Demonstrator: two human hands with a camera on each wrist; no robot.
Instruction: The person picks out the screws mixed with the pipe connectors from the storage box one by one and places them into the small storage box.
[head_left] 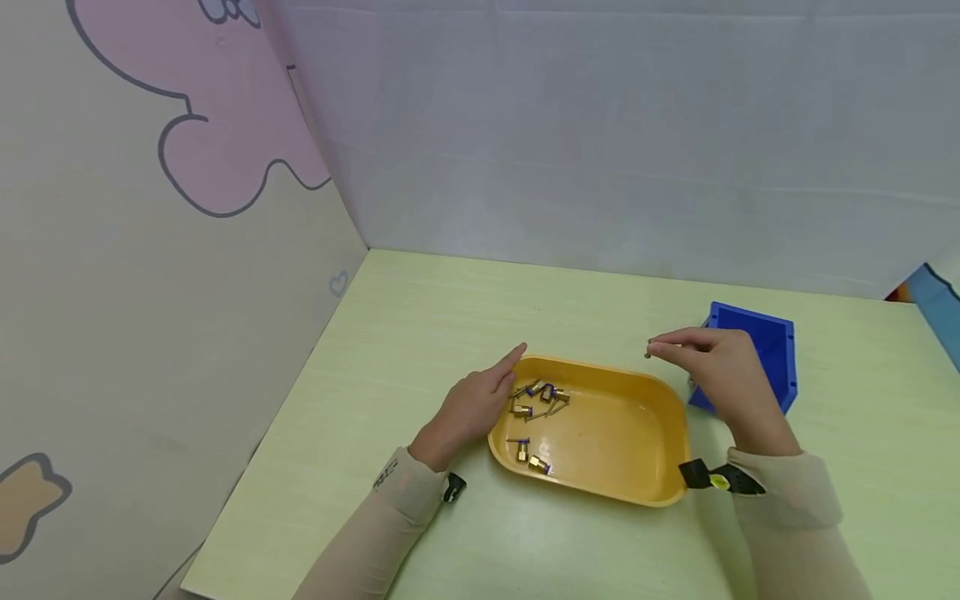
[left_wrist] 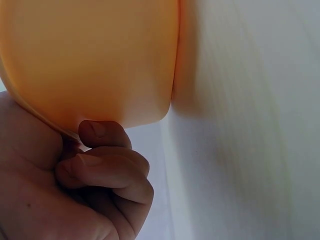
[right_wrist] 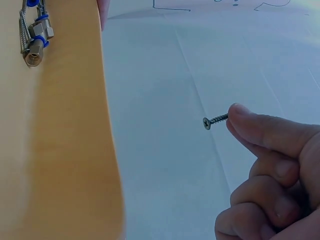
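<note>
While the left hand (head_left: 472,408) seemingly grips the tray (head_left: 660,492) rim, the right hand (head_left: 723,367) pinches a screw (right_wrist: 215,120), head pointing left, right of centre.

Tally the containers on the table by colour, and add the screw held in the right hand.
Yellow tray: 1
Blue bin: 1
Screw pinched in the right hand: 1
Total: 3
</note>
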